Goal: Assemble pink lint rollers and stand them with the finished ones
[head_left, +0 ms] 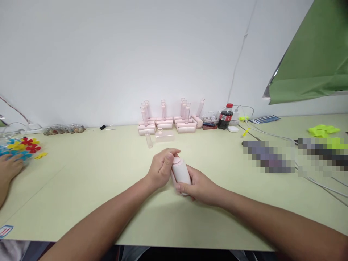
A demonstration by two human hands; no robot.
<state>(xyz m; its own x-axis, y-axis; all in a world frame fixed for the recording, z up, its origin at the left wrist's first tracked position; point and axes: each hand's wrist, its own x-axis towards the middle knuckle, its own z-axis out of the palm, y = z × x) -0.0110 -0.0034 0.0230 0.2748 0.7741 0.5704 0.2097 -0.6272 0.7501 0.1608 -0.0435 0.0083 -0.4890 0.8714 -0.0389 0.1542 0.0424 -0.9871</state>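
Table edge (pixel 195 243): nearest border, on this side of the grip; both forearms (pixel 116 212) pass over it.
Held case (pixel 182 172): white and pink, tilted, inside the grip; its lower end is partly covered, so I cannot tell whether it touches the tabletop (pixel 89 163).
Right hand (pixel 201 183): wrapped around the lower part of this case, thumb across the front.
Left hand (pixel 160 168): curled at the upper end, thumb beside the pink cap; so both hands grasp one piece.
Progress: by my judgement, this piece is in the middle of handling, not yet set down.
Transparent pieces: just beyond the grip, a tube (pixel 149 140) and a box (pixel 165 136), apart from the held case; they seem left aside.
Pink cases (pixel 186 127): farther beyond, grouped near the wall (pixel 108 61), upright tubes (pixel 163 111) among them; this portion looks done.
Room: widest to the left of the grip, until another person's hand (pixel 11 168) at coloured pieces (pixel 19 146); to the right, white cables (pixel 272 134) narrow it.
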